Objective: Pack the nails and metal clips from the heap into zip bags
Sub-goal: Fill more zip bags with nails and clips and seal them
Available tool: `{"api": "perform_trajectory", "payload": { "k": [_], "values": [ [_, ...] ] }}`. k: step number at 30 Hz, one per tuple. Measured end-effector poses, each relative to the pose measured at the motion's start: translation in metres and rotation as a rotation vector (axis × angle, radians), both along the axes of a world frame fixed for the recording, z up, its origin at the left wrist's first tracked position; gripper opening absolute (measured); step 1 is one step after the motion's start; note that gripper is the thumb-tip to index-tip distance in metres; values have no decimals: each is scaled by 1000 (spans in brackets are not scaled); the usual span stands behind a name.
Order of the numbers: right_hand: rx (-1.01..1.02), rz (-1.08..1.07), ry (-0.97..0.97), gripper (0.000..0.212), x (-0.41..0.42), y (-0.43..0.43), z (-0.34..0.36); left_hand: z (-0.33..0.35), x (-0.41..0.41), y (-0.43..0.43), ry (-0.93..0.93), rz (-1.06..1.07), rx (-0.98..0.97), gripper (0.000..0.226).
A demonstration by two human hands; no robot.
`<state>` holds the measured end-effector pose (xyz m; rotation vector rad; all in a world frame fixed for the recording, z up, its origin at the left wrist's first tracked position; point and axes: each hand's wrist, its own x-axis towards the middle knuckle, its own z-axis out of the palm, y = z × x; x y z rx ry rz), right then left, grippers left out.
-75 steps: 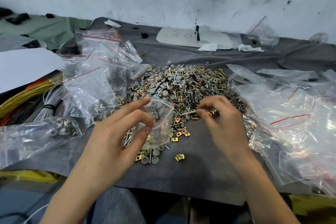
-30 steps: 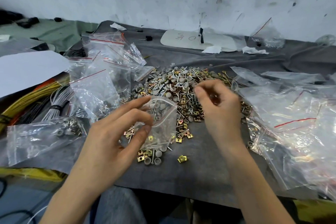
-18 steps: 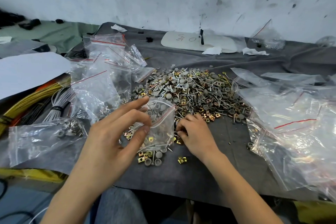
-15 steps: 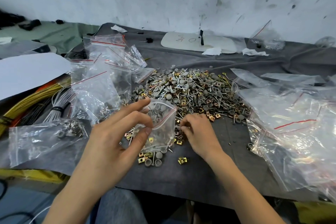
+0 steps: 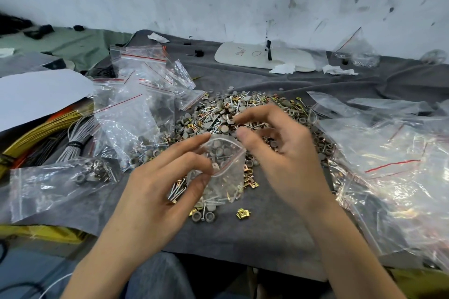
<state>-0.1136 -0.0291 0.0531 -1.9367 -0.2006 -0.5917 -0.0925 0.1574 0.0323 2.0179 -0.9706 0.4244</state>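
A heap of grey-capped nails and brass-coloured metal clips [image 5: 230,114] lies mid-table on a dark grey cloth [image 5: 255,238]. My left hand [image 5: 165,184] pinches a small clear zip bag [image 5: 226,167] with a red seal line, holding its mouth open just in front of the heap. Some nails and caps show inside it. My right hand [image 5: 284,153] hovers motion-blurred right beside the bag's mouth, fingers spread, thumb and forefinger apart, with nothing visible between them. Several loose nails and one clip [image 5: 243,213] lie below the bag.
Empty zip bags are piled at the left [image 5: 136,109] and right [image 5: 388,165]. A filled bag [image 5: 65,177] lies front left. Yellow and grey wire bundles [image 5: 36,133] and a white sheet [image 5: 36,94] sit far left. A white board [image 5: 262,56] lies by the wall.
My right hand has risen from the loose pieces beside the bag to the bag's mouth and spread its fingers. The left hand still holds the bag in the same place.
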Motion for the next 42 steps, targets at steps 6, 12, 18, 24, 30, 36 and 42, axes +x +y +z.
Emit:
{"api": "perform_trajectory", "payload": {
  "k": [6, 12, 18, 24, 30, 36, 42],
  "values": [
    [-35, -289, 282, 11, 40, -26, -56, 0, 1, 4, 13, 19, -5, 14],
    [-417, -323, 506, 13, 55, -20, -130, 1, 1, 7, 33, 28, 8, 14],
    [-313, -337, 415, 18, 52, -18, -124, -1, 1, 6, 18, 25, 11, 14],
    [61, -360, 122, 22, 34, -27, -55, -4, 2, 2, 25, -15, 8, 10],
    [-105, -381, 99, 18, 43, -37, -35, -5, 1, -5, 17, -31, 20, 13],
    [-154, -384, 416, 30, 49, -56, -94, -3, 0, 0, 17, -27, 16, 12],
    [-43, -412, 339, 22, 49, -60, -87, -3, -1, 0, 10, -24, 36, 13]
  ]
}}
